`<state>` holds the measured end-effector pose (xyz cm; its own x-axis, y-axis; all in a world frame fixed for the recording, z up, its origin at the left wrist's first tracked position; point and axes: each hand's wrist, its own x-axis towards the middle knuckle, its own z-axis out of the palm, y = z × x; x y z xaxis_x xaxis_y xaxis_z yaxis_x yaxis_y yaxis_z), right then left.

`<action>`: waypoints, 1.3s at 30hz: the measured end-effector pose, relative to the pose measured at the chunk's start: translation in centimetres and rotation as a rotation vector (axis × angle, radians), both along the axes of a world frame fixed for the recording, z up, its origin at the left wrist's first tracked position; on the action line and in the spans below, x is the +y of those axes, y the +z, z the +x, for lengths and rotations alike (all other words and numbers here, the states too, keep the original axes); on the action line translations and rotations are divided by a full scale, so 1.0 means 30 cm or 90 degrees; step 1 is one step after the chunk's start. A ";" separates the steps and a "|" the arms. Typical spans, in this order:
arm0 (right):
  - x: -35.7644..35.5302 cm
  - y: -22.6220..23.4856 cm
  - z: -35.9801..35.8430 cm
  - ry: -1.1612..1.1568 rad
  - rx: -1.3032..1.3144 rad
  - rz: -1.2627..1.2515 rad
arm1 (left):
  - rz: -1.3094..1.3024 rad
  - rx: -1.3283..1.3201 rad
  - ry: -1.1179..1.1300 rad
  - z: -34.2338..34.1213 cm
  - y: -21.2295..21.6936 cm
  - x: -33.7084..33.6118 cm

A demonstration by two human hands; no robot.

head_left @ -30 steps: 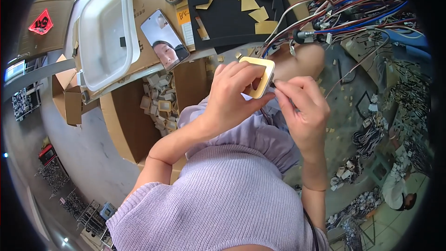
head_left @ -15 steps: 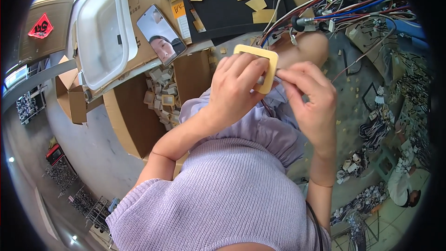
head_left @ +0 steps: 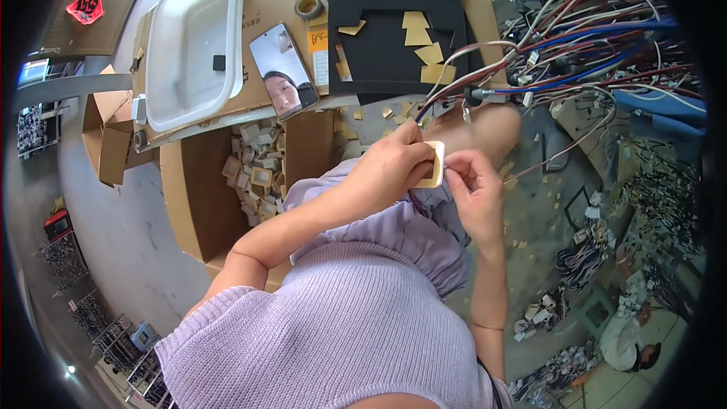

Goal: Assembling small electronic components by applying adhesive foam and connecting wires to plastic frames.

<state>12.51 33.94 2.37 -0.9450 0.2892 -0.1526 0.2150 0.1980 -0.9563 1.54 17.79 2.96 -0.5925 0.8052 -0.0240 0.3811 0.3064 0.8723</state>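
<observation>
My left hand [head_left: 392, 165] is closed around a small rectangular frame [head_left: 441, 160] with rounded corners, a white rim and a yellowish face, held above my lap. The fingers cover its left part. At the frame's right edge, the thumb and forefinger of my right hand [head_left: 478, 191] are pinched together. What they grip is too small to make out. A thin reddish wire [head_left: 556, 156] runs from the cable bundle down toward my right hand; where it ends is hidden.
Ahead, a cardboard-covered table carries a white tub [head_left: 155, 68], a phone [head_left: 282, 79], a tape roll [head_left: 308, 6] and a black sheet [head_left: 371, 53] with yellow pieces. Cables [head_left: 583, 45] hang at right. Below stands a carton [head_left: 185, 204] of small frames. A person [head_left: 625, 341] is at lower right.
Both hands have come lower and closer to my lap with the frame. The frame has tilted, showing its white edge and less of its face. The view has shifted slightly.
</observation>
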 end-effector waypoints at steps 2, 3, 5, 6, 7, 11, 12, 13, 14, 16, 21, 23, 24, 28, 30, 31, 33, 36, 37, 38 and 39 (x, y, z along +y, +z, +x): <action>-0.007 -0.011 0.010 -0.051 0.025 -0.079 | -0.024 0.009 0.008 -0.003 0.003 0.011; 0.005 -0.004 0.004 0.000 0.063 -0.120 | -0.009 0.019 0.016 0.001 0.009 0.020; 0.025 0.038 -0.016 0.043 0.059 -0.077 | 0.012 0.041 0.026 0.004 0.006 0.030; 0.038 0.054 -0.030 0.108 0.066 -0.026 | 0.028 0.040 0.026 0.008 0.000 0.031; 0.044 0.056 -0.026 0.139 0.073 -0.018 | 0.043 0.039 0.027 0.015 -0.008 0.034; 0.018 0.130 -0.043 0.185 0.110 0.103 | 0.103 0.174 0.073 0.033 -0.010 0.068; -0.001 0.118 -0.044 0.140 0.091 0.152 | 0.102 0.165 0.076 0.041 -0.003 0.068; -0.008 0.119 -0.044 0.131 0.092 0.129 | 0.101 0.155 0.079 0.044 0.009 0.061; -0.001 0.117 -0.041 0.119 0.093 0.106 | 0.139 0.140 0.058 0.029 0.020 0.053; 0.017 0.123 -0.024 0.101 0.122 0.085 | 0.157 -0.042 0.044 0.013 0.064 0.024; 0.157 0.181 0.069 0.051 0.075 0.395 | 0.132 -0.090 0.081 -0.039 0.102 -0.077; 0.147 0.203 0.093 0.030 0.044 0.564 | 0.115 -0.284 0.077 -0.037 0.104 -0.076; 0.113 0.215 0.073 0.037 0.077 0.530 | 0.116 -0.294 0.065 -0.025 0.101 -0.066; -0.012 0.155 0.020 -0.005 0.045 0.031 | 0.146 -0.488 0.054 -0.006 0.116 -0.032; -0.026 0.130 0.003 -0.041 0.054 -0.055 | 0.171 -0.554 0.067 -0.022 0.112 -0.039; -0.021 0.131 0.001 -0.051 0.050 -0.053 | 0.179 -0.570 0.045 -0.031 0.105 -0.045; -0.022 0.145 -0.005 -0.066 0.050 -0.072 | 0.215 -0.600 0.060 -0.027 0.097 -0.053; -0.024 0.151 -0.009 -0.085 0.038 -0.109 | 0.290 -0.612 0.082 -0.015 0.086 -0.048; -0.021 0.153 -0.007 -0.088 0.031 -0.120 | 0.313 -0.627 0.083 -0.013 0.082 -0.048; -0.019 0.154 -0.004 -0.093 0.025 -0.121 | 0.310 -0.635 0.081 -0.014 0.086 -0.049; -0.018 0.154 -0.001 -0.092 0.033 -0.141 | 0.290 -0.618 0.076 -0.016 0.092 -0.049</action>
<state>12.49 33.40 6.99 -0.9047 0.3862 -0.1798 0.1758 -0.0459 -0.9833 1.06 16.32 5.73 -0.5573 0.7952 -0.2390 -0.5464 -0.1345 0.8266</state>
